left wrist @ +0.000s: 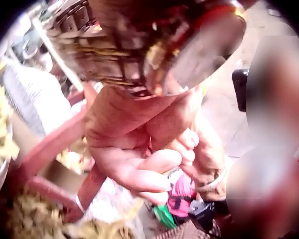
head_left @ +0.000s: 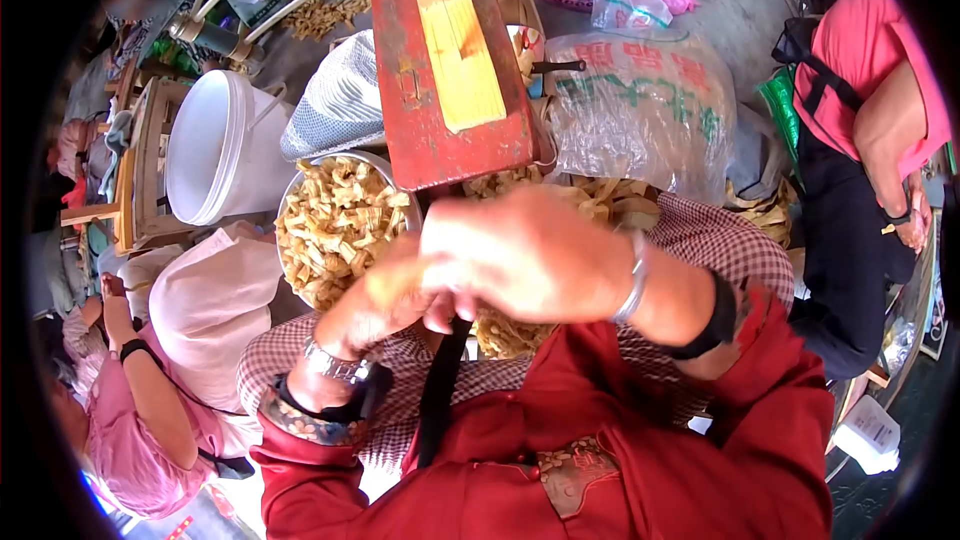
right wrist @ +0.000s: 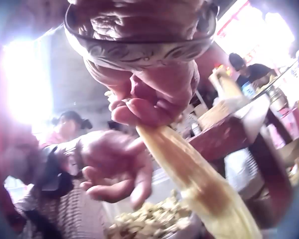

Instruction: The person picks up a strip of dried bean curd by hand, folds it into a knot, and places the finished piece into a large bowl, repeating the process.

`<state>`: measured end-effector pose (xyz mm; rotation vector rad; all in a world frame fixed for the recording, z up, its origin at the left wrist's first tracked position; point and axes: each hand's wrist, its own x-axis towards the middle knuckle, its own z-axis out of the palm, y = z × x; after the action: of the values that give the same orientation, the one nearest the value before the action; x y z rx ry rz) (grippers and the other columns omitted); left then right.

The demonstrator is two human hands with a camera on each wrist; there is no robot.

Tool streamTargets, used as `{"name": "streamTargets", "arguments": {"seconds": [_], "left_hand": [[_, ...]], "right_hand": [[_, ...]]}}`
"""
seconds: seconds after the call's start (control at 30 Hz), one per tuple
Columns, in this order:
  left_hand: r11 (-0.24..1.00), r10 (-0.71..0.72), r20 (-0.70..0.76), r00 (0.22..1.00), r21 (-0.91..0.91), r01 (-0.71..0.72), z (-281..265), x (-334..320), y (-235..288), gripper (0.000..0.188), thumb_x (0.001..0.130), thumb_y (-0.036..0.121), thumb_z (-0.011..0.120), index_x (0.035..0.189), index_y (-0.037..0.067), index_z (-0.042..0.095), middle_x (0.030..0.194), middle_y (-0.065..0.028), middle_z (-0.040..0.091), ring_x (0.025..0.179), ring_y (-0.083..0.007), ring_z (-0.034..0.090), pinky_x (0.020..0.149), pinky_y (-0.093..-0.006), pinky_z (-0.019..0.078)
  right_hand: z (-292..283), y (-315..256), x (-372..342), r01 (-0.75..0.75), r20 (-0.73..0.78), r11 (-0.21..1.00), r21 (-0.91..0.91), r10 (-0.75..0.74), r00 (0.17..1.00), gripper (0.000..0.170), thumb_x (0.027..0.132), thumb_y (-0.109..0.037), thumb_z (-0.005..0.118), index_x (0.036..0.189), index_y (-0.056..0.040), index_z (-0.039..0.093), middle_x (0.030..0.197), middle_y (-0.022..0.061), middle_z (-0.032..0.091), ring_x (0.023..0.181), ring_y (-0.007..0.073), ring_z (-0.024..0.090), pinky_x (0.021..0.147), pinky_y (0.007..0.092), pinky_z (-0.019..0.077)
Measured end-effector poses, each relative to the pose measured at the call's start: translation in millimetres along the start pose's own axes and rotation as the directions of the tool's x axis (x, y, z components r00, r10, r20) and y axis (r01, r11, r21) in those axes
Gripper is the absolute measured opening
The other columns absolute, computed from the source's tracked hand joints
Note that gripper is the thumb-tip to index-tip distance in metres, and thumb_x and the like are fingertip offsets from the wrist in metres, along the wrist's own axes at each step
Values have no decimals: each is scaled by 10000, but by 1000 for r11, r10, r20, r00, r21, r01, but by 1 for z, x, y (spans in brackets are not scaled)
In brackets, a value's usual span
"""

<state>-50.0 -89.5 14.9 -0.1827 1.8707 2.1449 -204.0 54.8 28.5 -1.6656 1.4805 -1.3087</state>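
Strip (right wrist: pixel 194 181) is extending from your right hand (head_left: pixel 530 255), whose fingertips are pinching one end, and is running toward five o'clock in the right-wrist view. Your left hand (right wrist: pixel 114 162) is hovering near it, fingers loosely spread, holding nothing visible. You are probably working one piece by hand, with heaped pale pieces (head_left: pixel 335 230) lying at nine o'clock and the red bench (head_left: pixel 455 155) standing at twelve; the next move is likely calling for steadying the loose end.
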Motion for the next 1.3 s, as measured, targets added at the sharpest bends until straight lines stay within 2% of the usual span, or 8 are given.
{"name": "streamTargets", "arguments": {"seconds": [0.03, 0.2, 0.43, 0.57, 0.8, 0.93, 1.17, 1.3], "left_hand": [[973, 210, -164, 964, 127, -191, 13, 2, -16, 340, 922, 393, 545, 980, 74, 649, 835, -69, 640, 645, -126, 588, 608, -260, 496], [742, -513, -20, 858, -512, 432, 42, 24, 4, 379, 859, 360, 663, 1010, 14, 627, 746, 25, 572, 641, -63, 517, 575, -220, 454], [998, -14, -287, 958, -66, -5, 28, 19, 29, 158, 938, 61, 517, 1032, -11, 621, 883, -4, 621, 788, -69, 568, 702, -244, 478], [473, 593, -250, 765, 877, -81, 34, 27, 53, 92, 823, -16, 606, 914, -6, 616, 864, -112, 617, 763, -226, 609, 680, -295, 490], [298, 731, -102, 675, 937, -181, 29, 30, 52, 128, 781, 5, 648, 894, 25, 593, 840, -110, 598, 735, -268, 610, 629, -311, 484], [878, 459, -486, 744, 377, -295, 31, 22, 44, 149, 878, 41, 602, 1019, 7, 567, 868, -51, 635, 733, -109, 600, 670, -233, 495], [897, 268, -391, 880, -233, -377, 23, 19, 52, 458, 860, 160, 657, 1261, 9, 492, 1068, -77, 613, 934, -133, 609, 833, -272, 499], [685, 527, -301, 795, 703, -188, 24, 26, 51, 510, 784, 111, 715, 1251, 25, 529, 1121, -89, 545, 1005, -136, 557, 850, -279, 487]], "right_hand": [[18, -6, -6, -28, 57, 997, 71, 24, 998, 130, 881, -180, 584, 842, -72, 523, 673, 65, 615, 576, 233, 629, 495, 327, 481], [78, -21, -35, 191, 144, 968, 163, -215, 966, 132, 833, -140, 584, 790, -44, 505, 763, 104, 594, 680, 263, 612, 604, 358, 466], [15, 3, -15, -38, -556, 972, 233, 165, 815, 199, 939, -193, 495, 967, -12, 572, 777, 61, 560, 649, 164, 576, 568, 295, 470], [5, 7, -14, -301, -308, 865, 402, 437, 845, 273, 981, -215, 415, 1066, -3, 565, 812, 41, 579, 602, 83, 573, 499, 205, 479], [-10, 18, -7, -142, -157, 911, 388, 217, 964, 334, 943, -260, 472, 910, 35, 627, 759, 64, 615, 749, 97, 564, 679, 256, 456], [-10, 5, -7, -194, -100, 870, 454, 265, 959, 389, 947, -370, 504, 918, 4, 608, 754, 56, 609, 733, 100, 556, 661, 260, 454], [-16, 9, -6, -167, -49, 858, 485, 217, 975, 302, 959, -294, 509, 1023, -4, 564, 708, 32, 587, 504, 67, 549, 408, 196, 432], [-6, 15, -10, -166, -100, 772, 613, 285, 953, 316, 970, -278, 486, 1070, 10, 569, 668, 39, 585, 501, 84, 565, 413, 195, 451]]}}
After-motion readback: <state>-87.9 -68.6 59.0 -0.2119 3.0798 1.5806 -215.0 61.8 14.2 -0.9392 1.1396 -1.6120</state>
